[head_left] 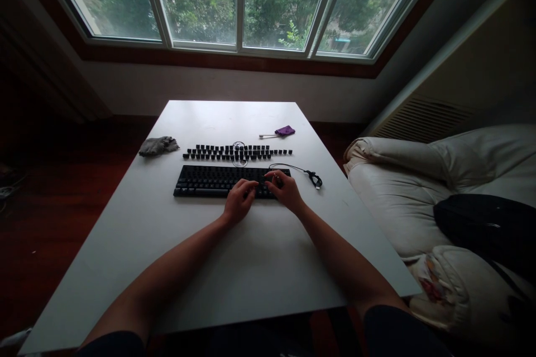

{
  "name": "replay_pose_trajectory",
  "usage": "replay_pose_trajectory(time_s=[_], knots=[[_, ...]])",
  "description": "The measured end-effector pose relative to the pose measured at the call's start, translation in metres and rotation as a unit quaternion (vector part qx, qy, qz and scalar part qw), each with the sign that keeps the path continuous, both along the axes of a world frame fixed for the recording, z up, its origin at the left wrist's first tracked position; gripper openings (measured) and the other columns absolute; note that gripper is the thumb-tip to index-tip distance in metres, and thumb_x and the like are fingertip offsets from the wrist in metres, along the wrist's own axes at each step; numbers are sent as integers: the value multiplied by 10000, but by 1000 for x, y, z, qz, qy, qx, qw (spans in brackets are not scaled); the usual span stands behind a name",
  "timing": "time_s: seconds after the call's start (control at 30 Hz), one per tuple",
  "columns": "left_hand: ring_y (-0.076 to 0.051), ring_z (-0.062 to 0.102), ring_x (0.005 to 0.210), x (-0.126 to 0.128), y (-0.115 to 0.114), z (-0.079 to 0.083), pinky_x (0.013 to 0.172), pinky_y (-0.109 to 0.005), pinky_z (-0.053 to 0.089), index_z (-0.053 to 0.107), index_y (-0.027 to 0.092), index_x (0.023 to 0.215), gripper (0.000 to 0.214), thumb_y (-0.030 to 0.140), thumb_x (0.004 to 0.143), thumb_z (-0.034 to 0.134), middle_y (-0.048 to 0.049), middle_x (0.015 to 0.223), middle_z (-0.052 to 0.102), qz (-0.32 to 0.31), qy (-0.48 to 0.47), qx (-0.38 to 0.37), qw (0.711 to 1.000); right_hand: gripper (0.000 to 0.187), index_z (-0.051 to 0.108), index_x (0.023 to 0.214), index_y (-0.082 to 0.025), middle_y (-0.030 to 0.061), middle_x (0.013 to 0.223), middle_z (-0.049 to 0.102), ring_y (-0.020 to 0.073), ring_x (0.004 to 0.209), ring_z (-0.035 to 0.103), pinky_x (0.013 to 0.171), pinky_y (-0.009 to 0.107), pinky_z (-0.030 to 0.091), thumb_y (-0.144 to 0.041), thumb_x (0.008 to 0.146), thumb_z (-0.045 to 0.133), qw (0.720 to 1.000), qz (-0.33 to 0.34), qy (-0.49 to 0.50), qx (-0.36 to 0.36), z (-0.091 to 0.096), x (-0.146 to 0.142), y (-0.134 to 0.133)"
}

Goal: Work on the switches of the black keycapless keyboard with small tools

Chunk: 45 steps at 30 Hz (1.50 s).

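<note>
A black keyboard [201, 181] lies across the middle of the white table. Over its right part, my left hand [239, 201] is closed, with thumb and index finger drawn together. Close beside it, my right hand [287, 188] curls in from the right, fingertips bent towards the keys. Whatever small thing either hand pinches is too small and dark to make out. Behind the keyboard stand rows of loose black keycaps [228, 152]. Among them lies a thin wire loop tool [240, 163], perhaps a keycap puller. The keyboard's bundled USB cable [313, 178] rests at the right.
A crumpled grey cloth [158, 146] lies at the table's left edge. Farther back are a purple cloth [285, 130] and a thin white-tipped stick [268, 136]. A cream sofa [389, 201] with a dark bag [486, 223] stands right of the white table [234, 290]. Windows are ahead.
</note>
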<state>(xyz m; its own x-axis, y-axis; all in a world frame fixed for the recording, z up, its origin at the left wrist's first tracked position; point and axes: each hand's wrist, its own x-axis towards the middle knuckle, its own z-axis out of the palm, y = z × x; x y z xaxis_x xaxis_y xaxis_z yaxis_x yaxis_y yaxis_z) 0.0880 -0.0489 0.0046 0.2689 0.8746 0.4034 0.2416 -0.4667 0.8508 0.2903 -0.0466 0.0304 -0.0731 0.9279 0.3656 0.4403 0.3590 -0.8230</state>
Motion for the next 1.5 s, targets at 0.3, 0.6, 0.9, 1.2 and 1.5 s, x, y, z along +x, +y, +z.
replay_pose_trajectory(time_s=[0.3, 0.6, 0.9, 1.2, 1.5], knots=[[-176, 593, 948, 4, 1, -3, 811, -289, 484, 640, 229, 1294, 376, 247, 925, 570, -75, 1065, 610, -68, -84, -39, 993, 226, 665, 1038, -204, -52, 598, 462, 106, 522, 398, 531, 235, 368, -354, 871, 635, 999, 14, -24, 25, -6, -1, -1], [-167, 593, 927, 3, -2, 1, 817, -296, 486, 627, 243, 1325, 411, 208, 920, 564, -80, 1085, 600, -71, -80, -31, 994, 229, 671, 1052, -202, -51, 603, 461, 107, 524, 406, 528, 237, 362, -342, 876, 627, 999, 1, -28, 21, -8, -1, -1], [-172, 593, 934, 3, -3, 2, 806, -294, 492, 648, 239, 1293, 381, 209, 927, 547, -78, 1050, 607, -56, -79, -18, 995, 231, 667, 1041, -198, -54, 606, 447, 104, 524, 385, 516, 235, 348, -352, 872, 628, 1000, 4, -23, 13, -12, -2, 0], [-154, 594, 895, 3, -2, -2, 791, -292, 499, 633, 244, 1300, 390, 176, 927, 541, -64, 1042, 600, -56, -64, 9, 996, 257, 667, 1039, -184, -53, 614, 451, 103, 541, 392, 539, 239, 344, -371, 867, 628, 1000, 5, -14, -16, -9, -1, -1], [-145, 600, 864, 2, -2, -2, 771, -283, 518, 635, 246, 1269, 367, 162, 922, 548, -60, 1032, 607, -37, -41, 32, 998, 283, 659, 1023, -189, -41, 639, 472, 112, 555, 391, 548, 250, 345, -411, 849, 635, 998, 17, 20, -58, -11, -1, 0]])
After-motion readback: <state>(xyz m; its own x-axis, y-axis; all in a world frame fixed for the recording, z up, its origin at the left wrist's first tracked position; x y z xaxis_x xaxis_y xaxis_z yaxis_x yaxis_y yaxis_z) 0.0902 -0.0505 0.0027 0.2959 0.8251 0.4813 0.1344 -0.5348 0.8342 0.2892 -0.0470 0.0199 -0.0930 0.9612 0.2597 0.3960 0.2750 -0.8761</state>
